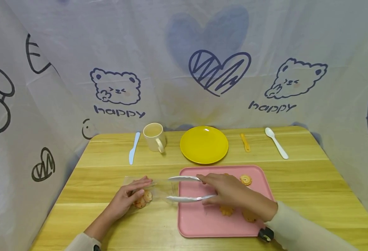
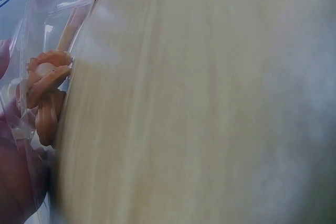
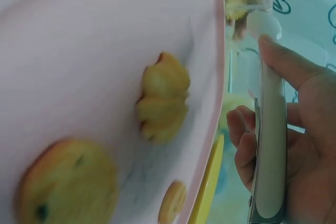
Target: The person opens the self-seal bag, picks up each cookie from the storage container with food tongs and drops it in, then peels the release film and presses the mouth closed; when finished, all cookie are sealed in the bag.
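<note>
My left hand (image 1: 125,198) grips a clear plastic container (image 1: 163,191) lying on the table, thumb on the near side and fingers over the top. Inside it are a few cookies (image 2: 47,85), stacked against one another close to the hand. My right hand (image 1: 226,190) holds a pair of tongs (image 1: 184,179) with pale, flat tips. Those tips are spread apart at the container's right end, with nothing between them. Beneath the right forearm, a pink tray (image 1: 191,223) bears several cookies (image 1: 245,180), partly hidden by the arm; some show closer in the right wrist view.
Along the back stand a cream mug (image 1: 154,137) and a yellow plate (image 1: 204,144). A light blue knife (image 1: 134,148) lies left of the mug. To the plate's right are a small orange utensil (image 1: 245,143) and a white spoon (image 1: 276,143). A printed cloth (image 1: 171,87) hangs behind.
</note>
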{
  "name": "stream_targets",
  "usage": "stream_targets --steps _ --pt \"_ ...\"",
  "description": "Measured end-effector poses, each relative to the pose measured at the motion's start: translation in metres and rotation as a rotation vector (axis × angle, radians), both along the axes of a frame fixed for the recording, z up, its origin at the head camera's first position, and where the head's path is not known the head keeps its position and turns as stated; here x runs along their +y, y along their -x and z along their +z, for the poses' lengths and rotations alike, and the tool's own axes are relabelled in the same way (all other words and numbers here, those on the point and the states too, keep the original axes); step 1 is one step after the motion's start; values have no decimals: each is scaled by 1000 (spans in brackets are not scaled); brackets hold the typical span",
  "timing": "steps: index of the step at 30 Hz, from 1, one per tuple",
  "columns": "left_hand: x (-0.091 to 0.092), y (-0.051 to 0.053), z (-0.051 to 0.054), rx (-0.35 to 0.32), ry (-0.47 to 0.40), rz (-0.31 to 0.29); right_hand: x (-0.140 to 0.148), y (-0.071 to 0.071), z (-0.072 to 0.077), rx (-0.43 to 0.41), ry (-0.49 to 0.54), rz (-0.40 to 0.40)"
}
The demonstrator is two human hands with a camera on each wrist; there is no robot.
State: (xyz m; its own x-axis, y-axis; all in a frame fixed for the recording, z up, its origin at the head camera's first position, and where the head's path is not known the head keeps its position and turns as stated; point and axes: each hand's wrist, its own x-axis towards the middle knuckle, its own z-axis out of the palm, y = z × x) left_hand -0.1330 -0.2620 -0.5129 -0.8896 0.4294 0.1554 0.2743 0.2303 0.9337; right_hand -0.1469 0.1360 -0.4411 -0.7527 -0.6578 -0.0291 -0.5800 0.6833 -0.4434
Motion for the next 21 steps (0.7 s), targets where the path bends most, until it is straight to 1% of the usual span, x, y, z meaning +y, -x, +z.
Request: stream_targets --steps 6,13,16,21 --pt "0 0 2 -28 -21 -10 27 -5 -1 -56 17 -82" --pt "0 1 -1 -10 -25 -8 59 -10 -5 27 3 -136" --pt "-1 2 -1 -8 -27 -11 73 -10 -7 42 -4 -168" --pt "0 0 0 -25 -33 -16 93 -11 -12 50 -21 -217"
